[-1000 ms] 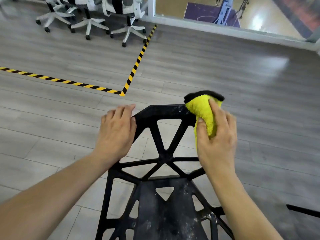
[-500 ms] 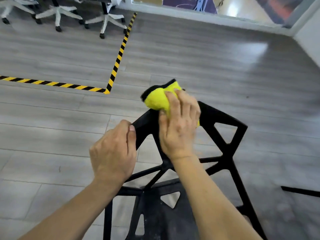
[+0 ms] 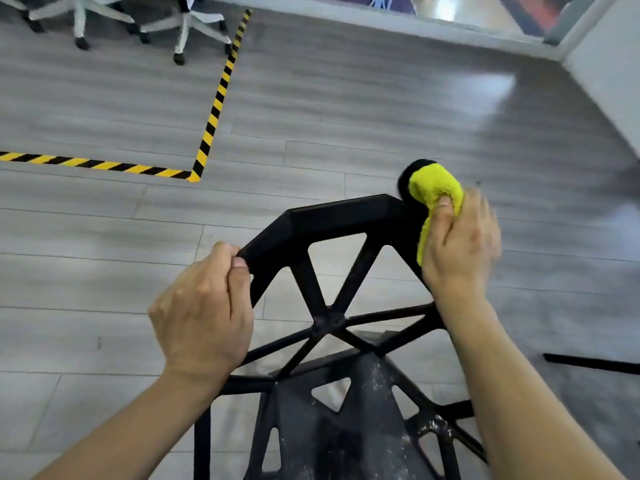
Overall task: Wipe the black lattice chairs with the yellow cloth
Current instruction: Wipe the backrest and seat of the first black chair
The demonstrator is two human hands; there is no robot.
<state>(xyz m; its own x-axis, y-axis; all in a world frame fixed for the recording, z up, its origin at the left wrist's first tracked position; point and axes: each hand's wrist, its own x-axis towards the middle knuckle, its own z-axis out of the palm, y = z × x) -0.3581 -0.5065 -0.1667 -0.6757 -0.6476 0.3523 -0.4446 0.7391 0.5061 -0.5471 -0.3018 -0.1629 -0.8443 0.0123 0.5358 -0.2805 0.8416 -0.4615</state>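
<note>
At the chair's (image 3: 332,220) top right corner, our right hand (image 3: 460,244) gripped the cloth (image 3: 434,190) against the frame. Our left hand (image 3: 204,306) clenched the top left corner.

Hidden, cropped and blurred parts

The black lattice plastic chair (image 3: 332,223) loses its seat and legs at the 6 o'clock edge; its 2 o'clock backrest corner sits under the folded yellow microfibre cloth (image 3: 434,192). The right hand (image 3: 460,247) is motion-blurred. White swivel office chairs (image 3: 187,26) at 11 o'clock show only their bases.
</note>
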